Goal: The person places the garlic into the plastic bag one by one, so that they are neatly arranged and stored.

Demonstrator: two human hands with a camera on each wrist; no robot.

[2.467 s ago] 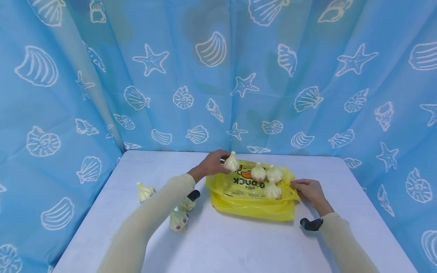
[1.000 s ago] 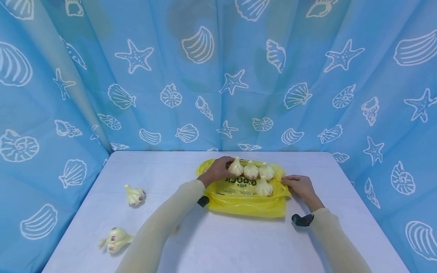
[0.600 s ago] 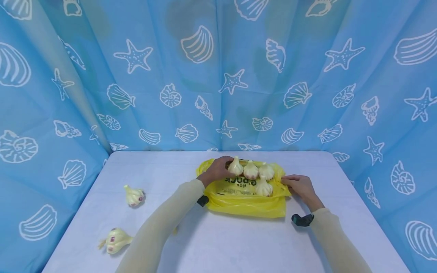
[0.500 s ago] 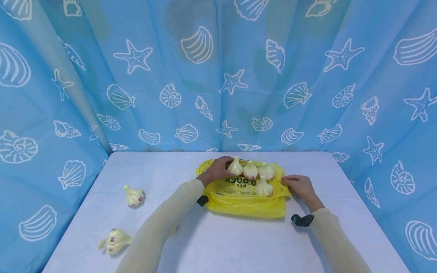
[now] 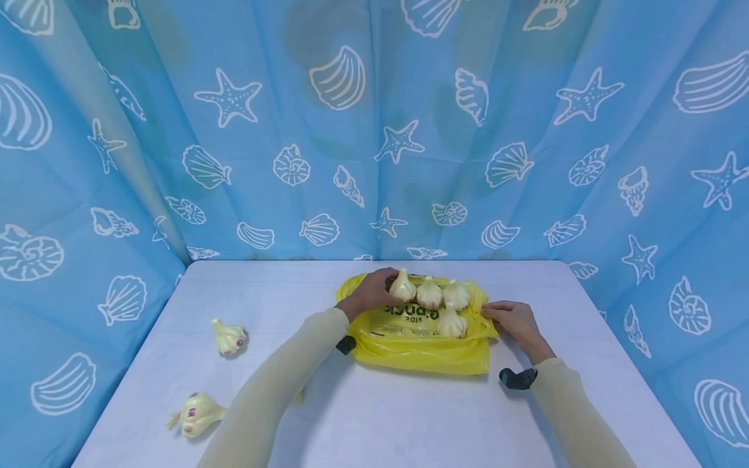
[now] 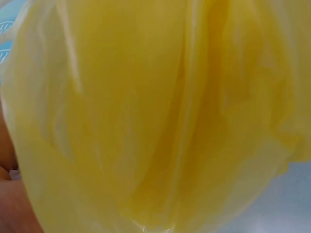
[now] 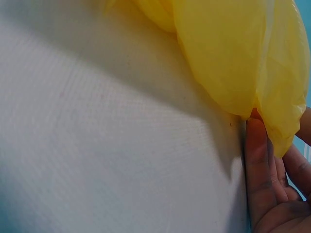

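Observation:
A yellow plastic bag [image 5: 421, 361] with mirrored dark lettering lies flat on the table. My left hand [image 5: 373, 290] grips a garlic bulb [image 5: 404, 286] over the bag's back left part. Right of it sit three more bulbs on the bag: a middle garlic bulb [image 5: 429, 294], a right garlic bulb [image 5: 456, 296] and a front garlic bulb [image 5: 451, 322]. My right hand [image 5: 517, 323] pinches the bag's right edge; its fingers [image 7: 260, 160] show beneath the yellow film in the right wrist view. Yellow film fills most of the left wrist view, hiding the held bulb there.
On the white table [image 5: 398, 416], a loose garlic bulb [image 5: 229, 337] lies at the left and another garlic bulb [image 5: 199, 415] nearer the front. A small yellowish tip [image 5: 300, 396] shows beside my left sleeve. A blue shell-print curtain [image 5: 351, 162] borders the back and sides.
Since the oldest frame, my left hand has lowered its garlic bulb to the bag beside the others, and the head view has shifted. Over the last second almost nothing has moved.

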